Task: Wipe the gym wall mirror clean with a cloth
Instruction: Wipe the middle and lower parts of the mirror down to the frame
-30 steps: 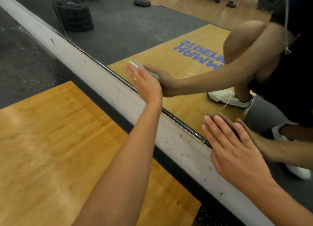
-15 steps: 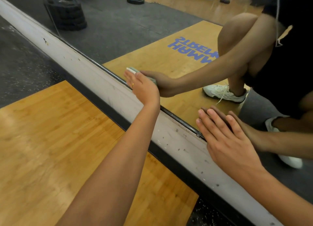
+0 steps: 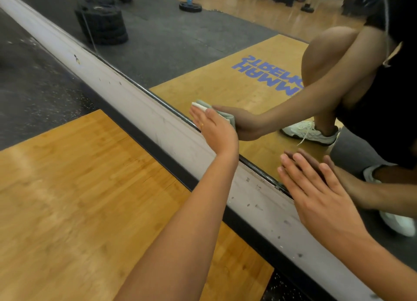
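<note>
Head view: left hand [image 3: 216,131], fingers straight, presses folded cloth [image 3: 200,105] flat against mirror [image 3: 180,52], just above its lower frame [image 3: 140,104]. Right hand [image 3: 316,196] lies flat, fingers straight, across glass and frame. Blue lettering [image 3: 264,67] appears reversed in the reflection, partly hidden, not reliably legible.

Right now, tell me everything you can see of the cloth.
The small pale grey-green cloth looks like soft fabric, folded into a thick pad with a whitish edge. It lies flat against the wall mirror, just above the bottom frame, pressed there by the straight fingers of the left hand. Most of it is hidden behind that hand; its reflection meets it in the glass.
</note>
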Available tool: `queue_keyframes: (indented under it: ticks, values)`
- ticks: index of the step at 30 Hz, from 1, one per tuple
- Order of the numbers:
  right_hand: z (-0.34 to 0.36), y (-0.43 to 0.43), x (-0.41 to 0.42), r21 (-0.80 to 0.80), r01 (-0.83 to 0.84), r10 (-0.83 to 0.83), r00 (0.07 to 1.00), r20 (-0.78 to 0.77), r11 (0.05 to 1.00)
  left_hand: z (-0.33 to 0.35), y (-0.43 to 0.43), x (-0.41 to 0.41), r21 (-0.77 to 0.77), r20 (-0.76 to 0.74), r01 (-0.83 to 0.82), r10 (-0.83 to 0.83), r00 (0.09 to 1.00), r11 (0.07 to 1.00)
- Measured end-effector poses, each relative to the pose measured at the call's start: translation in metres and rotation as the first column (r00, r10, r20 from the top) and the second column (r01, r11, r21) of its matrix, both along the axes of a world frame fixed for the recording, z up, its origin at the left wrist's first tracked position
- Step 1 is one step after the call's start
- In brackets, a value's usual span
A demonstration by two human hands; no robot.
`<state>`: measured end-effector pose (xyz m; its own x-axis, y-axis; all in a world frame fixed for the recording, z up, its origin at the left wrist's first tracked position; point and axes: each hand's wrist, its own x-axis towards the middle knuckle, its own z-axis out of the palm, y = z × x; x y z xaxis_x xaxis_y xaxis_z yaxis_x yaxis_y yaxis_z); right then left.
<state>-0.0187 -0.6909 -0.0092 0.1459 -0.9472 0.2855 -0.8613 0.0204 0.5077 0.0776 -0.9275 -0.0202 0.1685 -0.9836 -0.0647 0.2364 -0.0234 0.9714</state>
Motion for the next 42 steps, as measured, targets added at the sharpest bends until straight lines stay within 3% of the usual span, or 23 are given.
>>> queue_keyframes:
  ticks: [3, 6, 10, 14, 18, 24, 31, 33, 36, 42]
  values:
    - [0.003, -0.005, 0.015, -0.004, 0.012, -0.012, 0.999, 0.043, 1.000, -0.002, 0.035, -0.009, -0.016, 0.040, 0.063, -0.062, 0.997, 0.998]
    - [0.019, -0.024, 0.020, -0.005, -0.091, 0.091, 0.996, 0.018, 0.996, -0.003, 0.033, -0.010, -0.039, 0.036, 0.095, -0.094, 0.995, 0.995]
    - [0.055, -0.078, 0.028, -0.054, -0.184, 0.183, 0.983, -0.021, 0.981, 0.012, 0.004, 0.000, 0.036, -0.023, 0.026, -0.025, 0.999, 0.999]
    - [0.063, -0.128, 0.037, 0.076, -0.334, 0.341, 0.931, -0.130, 0.940, 0.021, -0.035, 0.017, 0.065, -0.055, -0.021, 0.025, 0.998, 0.998]
    - [0.053, -0.139, 0.035, 0.176, -0.268, 0.297, 0.939, -0.171, 0.947, 0.006, -0.084, 0.035, 0.060, -0.071, -0.060, 0.065, 0.995, 0.996]
    - [0.049, -0.142, 0.037, 0.143, -0.263, 0.280, 0.953, -0.117, 0.954, -0.002, -0.132, 0.056, -0.062, 0.051, -0.093, 0.096, 0.994, 0.994]
    - [0.031, -0.205, 0.078, 0.132, -0.265, 0.291, 0.922, -0.254, 0.955, -0.002, -0.187, 0.086, -0.257, 0.160, 0.014, 0.028, 0.987, 0.966]
    - [0.029, -0.227, 0.093, 0.194, -0.192, 0.239, 0.934, -0.267, 0.962, 0.000, -0.205, 0.096, -0.276, 0.187, 0.047, 0.005, 0.982, 0.960]
    - [0.027, -0.259, 0.115, 0.284, -0.069, 0.148, 0.952, -0.267, 0.956, 0.010, -0.227, 0.106, -0.251, 0.163, 0.021, 0.021, 0.986, 0.968]
    - [0.010, -0.280, 0.108, 0.187, -0.032, 0.096, 0.934, -0.344, 0.982, -0.005, -0.215, 0.101, -0.292, 0.130, 0.034, 0.004, 0.992, 0.956]
